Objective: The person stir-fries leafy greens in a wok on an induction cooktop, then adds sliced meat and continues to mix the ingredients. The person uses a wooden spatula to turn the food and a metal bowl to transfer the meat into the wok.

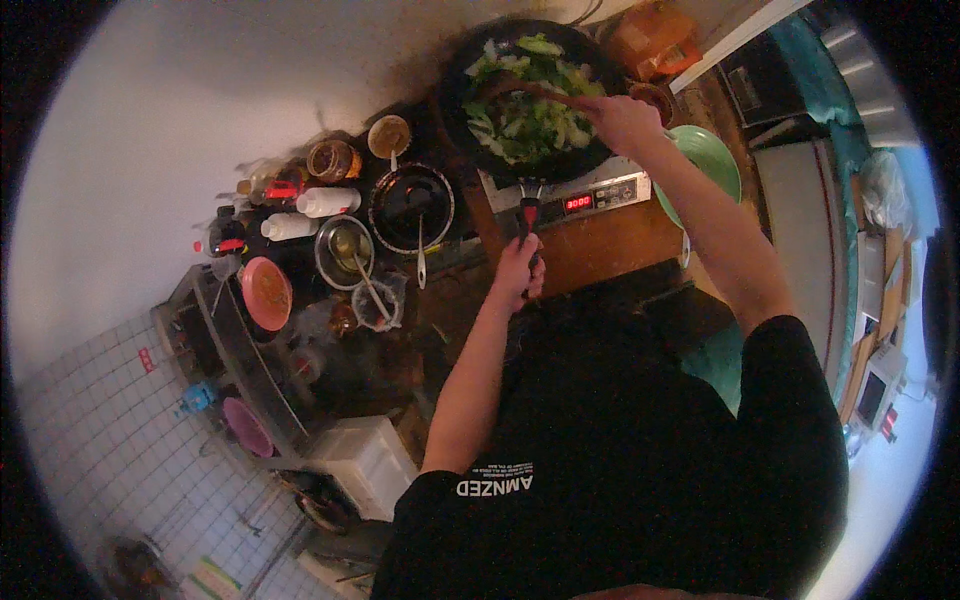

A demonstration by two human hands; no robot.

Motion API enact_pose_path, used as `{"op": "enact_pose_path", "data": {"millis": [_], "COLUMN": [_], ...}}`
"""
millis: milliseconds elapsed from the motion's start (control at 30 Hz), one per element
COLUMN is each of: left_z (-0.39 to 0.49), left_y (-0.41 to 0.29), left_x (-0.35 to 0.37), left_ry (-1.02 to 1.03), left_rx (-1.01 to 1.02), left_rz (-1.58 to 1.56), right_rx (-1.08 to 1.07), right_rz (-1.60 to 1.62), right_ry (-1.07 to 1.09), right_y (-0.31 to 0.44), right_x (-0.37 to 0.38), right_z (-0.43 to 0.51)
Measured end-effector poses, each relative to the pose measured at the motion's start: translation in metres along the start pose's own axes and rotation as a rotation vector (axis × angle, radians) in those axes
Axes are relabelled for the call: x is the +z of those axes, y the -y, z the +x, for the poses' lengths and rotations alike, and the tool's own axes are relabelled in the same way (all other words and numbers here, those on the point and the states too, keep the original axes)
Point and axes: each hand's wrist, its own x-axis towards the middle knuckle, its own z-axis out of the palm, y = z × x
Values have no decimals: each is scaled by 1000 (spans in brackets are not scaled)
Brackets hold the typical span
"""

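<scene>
A black wok [459,142] stands on an induction cooker [632,187] with a lit red display. Chopped leafy green vegetables [544,124] fill its middle. My left hand [517,271] is closed around the wok's handle [530,214], which points towards me. Over the wok's right rim, my right hand [628,127] grips a wooden spatula [551,93]; the head of this tool lies among the greens, partly hidden by them. Under my right forearm sits a light green plate or bowl [709,165], partly covered by the arm.
Left of the wok are a dark pan [411,196] with a spoon, a metal bowl [330,251] of liquid, white bottles [328,202], jars [330,160] and a pink bowl [266,294]. An orange bag [652,41] lies behind right. A white box [367,457] stands lower left.
</scene>
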Motion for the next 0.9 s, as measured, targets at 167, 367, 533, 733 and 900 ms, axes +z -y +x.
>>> {"op": "enact_pose_path", "data": {"millis": [167,367,533,733,900], "left_z": [4,5,3,2,2], "left_y": [1,2,2,0,2], "left_x": [-3,-3,-5,-4,-5], "left_ry": [-9,-1,32,27,35], "left_rx": [-17,-1,2,7,13], "left_rz": [-16,4,-26,-28,-42], "right_rx": [63,-30,-72,-133,-83], "right_rz": [-66,158,17,140,-92], "right_ry": [204,68,183,193,339], "right_y": [-30,-20,-39,-18,-6], "right_x": [0,-5,-3,-10,-84], "right_z": [2,7,18,29,-5]}}
